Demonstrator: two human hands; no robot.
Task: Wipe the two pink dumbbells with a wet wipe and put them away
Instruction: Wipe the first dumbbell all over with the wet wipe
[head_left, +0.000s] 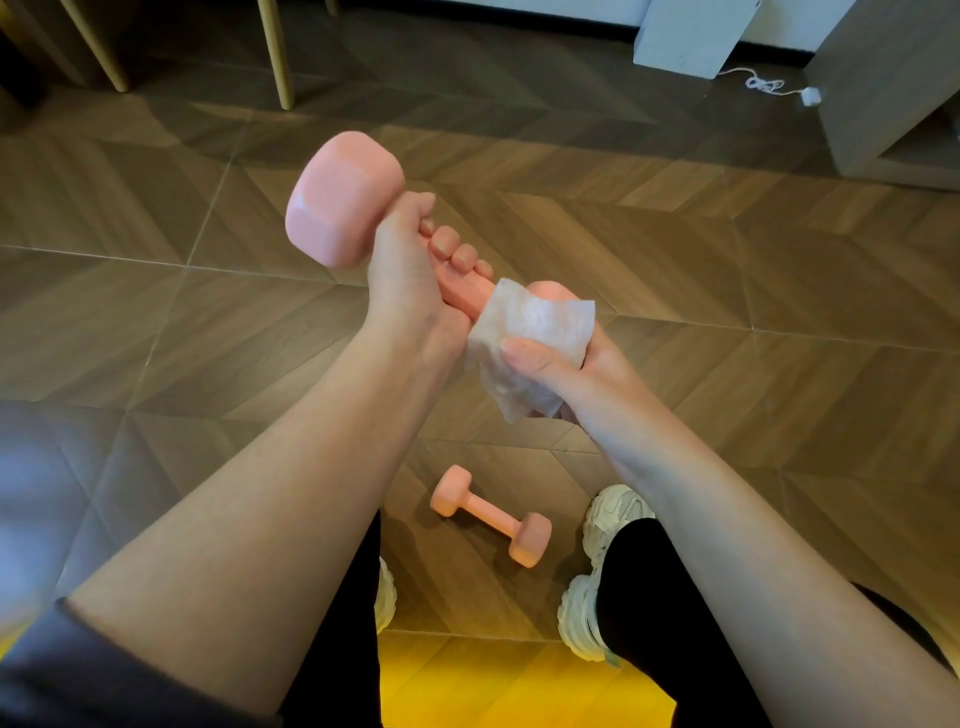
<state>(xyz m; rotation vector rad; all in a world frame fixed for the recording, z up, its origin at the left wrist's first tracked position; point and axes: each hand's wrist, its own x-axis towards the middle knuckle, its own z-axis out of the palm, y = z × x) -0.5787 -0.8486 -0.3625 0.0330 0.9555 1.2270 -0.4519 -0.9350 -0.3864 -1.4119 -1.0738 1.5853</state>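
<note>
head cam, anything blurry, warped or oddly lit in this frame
Head view: the wide lens bends the floor seams near the edges; the bottom-left corner is smeared in a bluish blur; a strong yellow cast colours the floor between the shoes; the held dumbbell, the wet wipe, the left hand and the right hand are fairly sharp, and the dumbbell's top face shows soft glare.

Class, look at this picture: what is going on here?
A person is cleaning a pink dumbbell. The left hand grips its handle, holding it up at a tilt, while the right hand presses a wet wipe around its nearer end. The second dumbbell lies on the floor between the person's shoes, untouched.
</note>
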